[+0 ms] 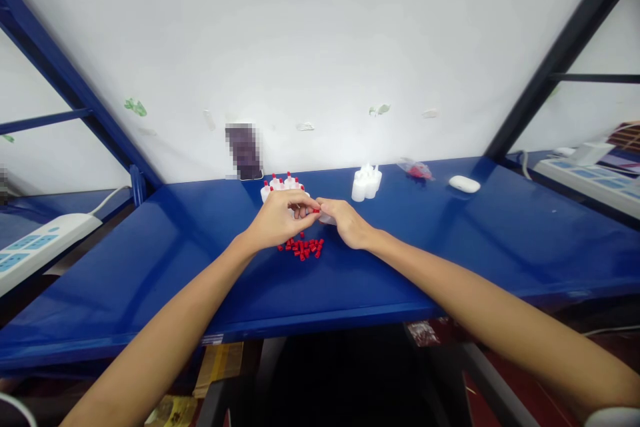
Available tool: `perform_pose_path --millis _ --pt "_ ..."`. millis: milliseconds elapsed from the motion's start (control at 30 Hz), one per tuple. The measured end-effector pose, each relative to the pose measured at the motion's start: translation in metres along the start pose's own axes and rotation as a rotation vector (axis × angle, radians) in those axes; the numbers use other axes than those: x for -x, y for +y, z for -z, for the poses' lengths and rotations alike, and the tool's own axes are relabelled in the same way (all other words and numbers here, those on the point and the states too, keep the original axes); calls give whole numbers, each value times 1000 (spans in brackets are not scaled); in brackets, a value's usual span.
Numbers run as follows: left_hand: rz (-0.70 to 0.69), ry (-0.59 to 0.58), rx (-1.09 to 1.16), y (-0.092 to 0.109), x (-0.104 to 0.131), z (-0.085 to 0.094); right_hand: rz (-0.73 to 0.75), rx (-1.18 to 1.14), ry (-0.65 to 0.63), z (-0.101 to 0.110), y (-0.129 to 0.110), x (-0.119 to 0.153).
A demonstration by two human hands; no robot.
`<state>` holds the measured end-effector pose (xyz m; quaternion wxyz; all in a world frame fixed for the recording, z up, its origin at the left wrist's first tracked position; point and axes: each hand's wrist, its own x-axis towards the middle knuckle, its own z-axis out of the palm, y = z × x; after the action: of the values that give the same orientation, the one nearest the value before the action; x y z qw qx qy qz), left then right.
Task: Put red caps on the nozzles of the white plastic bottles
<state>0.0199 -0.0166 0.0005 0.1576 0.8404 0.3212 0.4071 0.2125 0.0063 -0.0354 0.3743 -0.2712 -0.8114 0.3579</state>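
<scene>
My left hand [286, 216] pinches a small red cap [316, 211] between thumb and fingers. My right hand [347, 221] is closed around a white squeeze bottle [327, 219], tilted and mostly covered by the fingers. Cap and bottle tip meet between the two hands; whether the cap sits on the tip I cannot tell. Just below the hands lies a loose pile of red caps [303, 248]. Behind my left hand stand several white bottles with red caps [288, 183], partly hidden by it. To the right, several white bottles without caps [367, 183] stand upright in a group.
A clear bag with red pieces [419, 171] and a white oval case [465, 184] lie on the blue table [430, 240] at right. A phone [245, 152] leans on the wall. Power strips [40, 243] lie beyond the table's sides.
</scene>
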Motion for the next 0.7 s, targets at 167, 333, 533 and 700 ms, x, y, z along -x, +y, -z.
perform_pose_path --millis 167,333,533,700 --pt "21 -19 -34 3 -1 0 16 -4 -34 2 -4 0" --pt "10 -38 -42 2 -2 0 -4 -41 -7 0 -4 -2" --pt "1 -57 -32 -2 -1 -4 -32 -4 10 -4 0 -2" --pt "12 -23 -50 -3 -3 2 -45 -48 66 -4 1 -2"
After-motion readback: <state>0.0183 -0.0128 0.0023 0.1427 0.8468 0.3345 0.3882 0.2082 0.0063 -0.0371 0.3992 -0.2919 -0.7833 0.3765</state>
